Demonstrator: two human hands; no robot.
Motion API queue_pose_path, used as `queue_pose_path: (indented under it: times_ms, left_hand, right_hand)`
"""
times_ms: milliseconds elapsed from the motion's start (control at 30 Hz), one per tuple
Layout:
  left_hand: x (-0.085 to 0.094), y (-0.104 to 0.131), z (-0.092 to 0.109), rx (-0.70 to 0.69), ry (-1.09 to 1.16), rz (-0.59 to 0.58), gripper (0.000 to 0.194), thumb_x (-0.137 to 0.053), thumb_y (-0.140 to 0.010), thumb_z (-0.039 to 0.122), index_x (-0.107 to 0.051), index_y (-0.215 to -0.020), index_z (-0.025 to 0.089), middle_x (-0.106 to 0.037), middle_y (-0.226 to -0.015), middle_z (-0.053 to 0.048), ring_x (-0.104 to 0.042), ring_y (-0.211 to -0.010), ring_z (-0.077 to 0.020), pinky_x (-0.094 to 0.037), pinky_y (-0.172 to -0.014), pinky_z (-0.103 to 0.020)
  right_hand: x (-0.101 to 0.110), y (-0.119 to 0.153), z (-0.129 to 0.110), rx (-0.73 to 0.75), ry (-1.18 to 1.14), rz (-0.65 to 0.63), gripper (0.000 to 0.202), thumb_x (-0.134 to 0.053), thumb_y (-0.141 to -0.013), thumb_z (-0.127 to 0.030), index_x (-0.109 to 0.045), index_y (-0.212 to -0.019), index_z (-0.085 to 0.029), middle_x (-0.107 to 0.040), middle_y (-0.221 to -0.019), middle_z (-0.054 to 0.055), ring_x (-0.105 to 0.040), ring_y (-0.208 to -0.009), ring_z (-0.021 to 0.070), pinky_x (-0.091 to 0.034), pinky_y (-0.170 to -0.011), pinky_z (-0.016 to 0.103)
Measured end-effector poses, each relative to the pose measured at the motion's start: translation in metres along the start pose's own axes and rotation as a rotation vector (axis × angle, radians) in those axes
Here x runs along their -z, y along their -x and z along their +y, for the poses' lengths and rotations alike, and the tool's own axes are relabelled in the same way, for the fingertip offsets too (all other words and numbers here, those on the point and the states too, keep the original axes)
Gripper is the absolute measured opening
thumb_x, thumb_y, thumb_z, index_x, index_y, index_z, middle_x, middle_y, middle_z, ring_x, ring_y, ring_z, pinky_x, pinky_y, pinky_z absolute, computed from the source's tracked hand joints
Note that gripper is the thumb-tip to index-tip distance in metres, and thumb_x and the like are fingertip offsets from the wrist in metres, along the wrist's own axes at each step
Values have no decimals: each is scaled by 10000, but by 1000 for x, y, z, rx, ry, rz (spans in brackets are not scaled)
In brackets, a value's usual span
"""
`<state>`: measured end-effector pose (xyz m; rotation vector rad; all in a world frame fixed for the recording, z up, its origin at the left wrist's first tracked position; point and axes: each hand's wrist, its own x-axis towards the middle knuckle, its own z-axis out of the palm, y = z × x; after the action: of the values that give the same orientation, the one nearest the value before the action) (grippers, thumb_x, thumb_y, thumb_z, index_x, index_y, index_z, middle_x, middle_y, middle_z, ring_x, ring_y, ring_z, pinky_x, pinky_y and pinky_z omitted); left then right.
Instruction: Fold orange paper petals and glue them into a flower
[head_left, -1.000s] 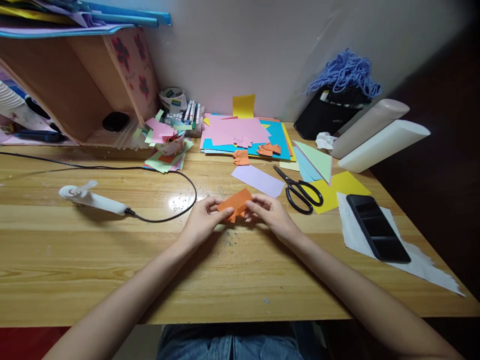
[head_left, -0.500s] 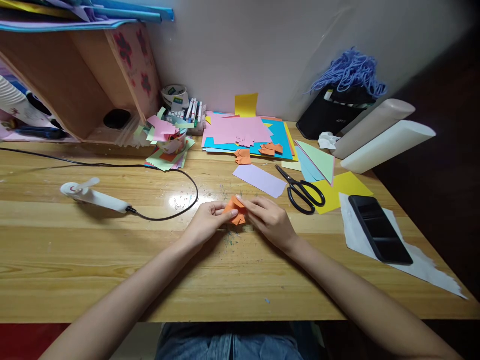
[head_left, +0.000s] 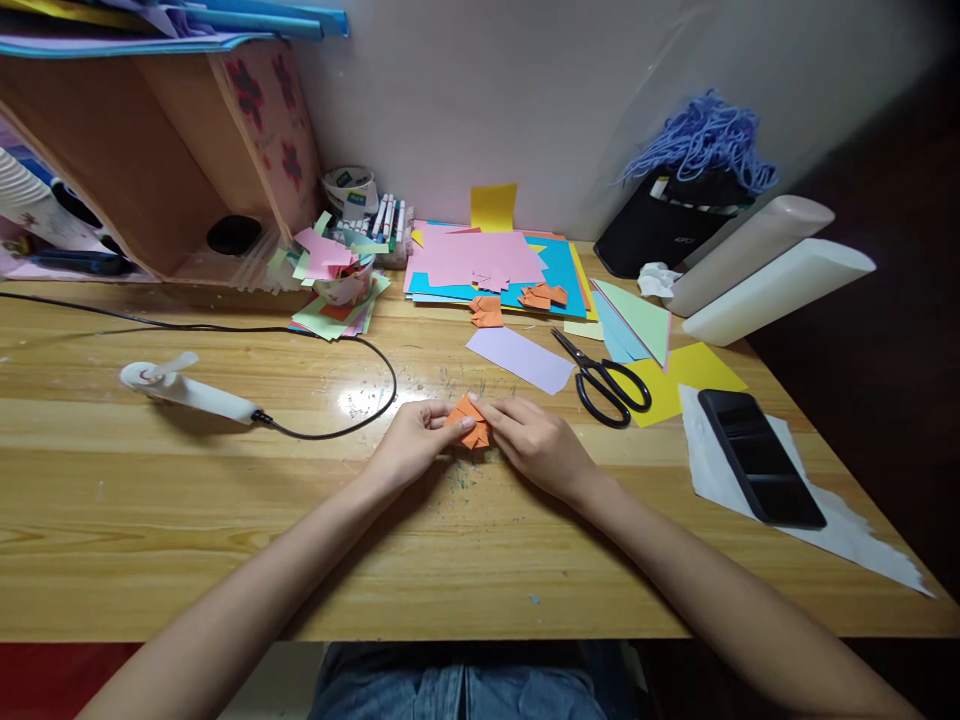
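Note:
Between my hands, just above the wooden table, is a small folded piece of orange paper with several creased flaps. My left hand pinches its left side, the thumb lying across the front. On the opposite side, my right hand has its fingertips closed on the paper's upper right edge; exactly how they grip is partly hidden. Beyond the hands lie two more folded orange paper pieces, one near a lilac paper sheet and another at the edge of the paper stack.
Black-handled scissors lie right of the lilac sheet. A phone rests on torn white paper at right. A white glue gun with a black cable is at left. Coloured sheets are stacked at the back.
The upper flap of the orange paper, which stood open with a hollow, now lies flatter. Both hands have stayed almost in place.

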<state>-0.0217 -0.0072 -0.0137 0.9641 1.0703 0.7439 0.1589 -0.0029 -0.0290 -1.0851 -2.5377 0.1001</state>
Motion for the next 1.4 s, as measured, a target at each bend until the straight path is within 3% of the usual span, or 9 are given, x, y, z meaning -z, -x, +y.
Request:
queue_pose_path:
  times_ms: [100,200,300,467,700,933,1100,1400]
  left_hand:
    - [0,1,2,3,-10,31,272,-665,-671,360,-660,-782,111,-697,-803,-82,-643,-711,-172,-497,-683,-278]
    - [1,0,2,-34,-63,53,295,-658,-673,370,-662,-810,109,-695,-815,-80,-636,-714,-177,-497,-685,-288]
    - [2,0,0,-102,-154,38,301,-621,-706,377,-659,-822,102,-689,-807,-80,-622,-712,-171,-483,-684,-286]
    - [1,1,-3,-167,-341,41,299,-541,-770,375,-652,-765,98,-661,-732,-68,-581,-651,-150,-438,-614,-259]
    - [0,2,-3,-189,-449,33,284,-496,-797,346,-643,-762,106,-632,-702,-47,-543,-625,-134,-392,-581,-241]
    - [3,4,-2,-273,-633,61,297,-490,-793,353,-625,-663,123,-554,-573,-5,-457,-520,-104,-292,-480,-212]
    - [5,4,-3,-244,-676,7,260,-518,-766,320,-621,-640,118,-573,-581,-13,-474,-528,-103,-297,-479,-206]
    - [3,2,-1,-212,-398,53,295,-544,-753,374,-650,-773,99,-645,-689,-45,-539,-592,-116,-374,-536,-210]
  right_hand:
    - [3,0,-2,-33,-52,-17,398,-350,-889,-169,-475,-1265,-129,-637,-921,124,-576,-826,210,-493,-705,335]
    - [6,-1,-3,-129,-256,13,395,-381,-880,-200,-475,-1263,-188,-617,-1041,103,-570,-926,203,-479,-781,337]
    - [8,-3,-4,-322,-574,38,302,-462,-857,-286,-594,-1113,-193,-639,-1016,83,-592,-890,192,-479,-770,320]
    - [7,-7,-4,-579,-948,-53,270,-563,-775,-388,-667,-845,-149,-682,-828,64,-615,-756,179,-474,-693,297]
    - [5,-7,-4,-665,-1007,-74,247,-590,-745,-359,-667,-738,-124,-663,-725,50,-578,-668,147,-427,-618,263]
    - [7,-8,-2,-634,-1081,-99,216,-604,-741,-342,-654,-757,-133,-649,-721,32,-564,-633,116,-430,-605,243]
    - [7,-8,-2,-655,-1170,-64,202,-661,-690,-329,-641,-752,-138,-648,-702,29,-578,-613,114,-450,-595,244]
    - [8,-8,-1,-679,-1146,-14,213,-693,-651,-344,-638,-664,-138,-645,-646,30,-556,-555,112,-426,-534,235]
